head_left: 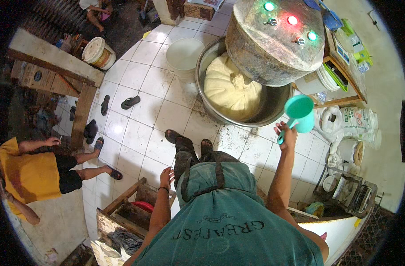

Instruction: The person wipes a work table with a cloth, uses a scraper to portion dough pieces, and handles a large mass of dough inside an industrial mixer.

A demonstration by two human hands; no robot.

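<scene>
My right hand (289,136) is closed around the handle of a teal plastic dipper (300,111), held up just off the near right side of a large metal mixer bowl (277,98). Pale dough (229,86) lies in the bowl as one big folded mass. Over the bowl's far right part hangs the worn mixer head (273,48), with one red and two green lights glowing on top. My left hand (167,177) hangs low at my side with loose fingers, holding nothing, near a wooden box-like stand (133,195).
A white tub (181,71) stands left of the bowl on the tiled floor. Slippers (130,103) lie farther left. A person in a yellow shirt (31,173) is at the left, another person sits far back. White sacks (357,119) and a wooden shelf (344,95) line the right wall.
</scene>
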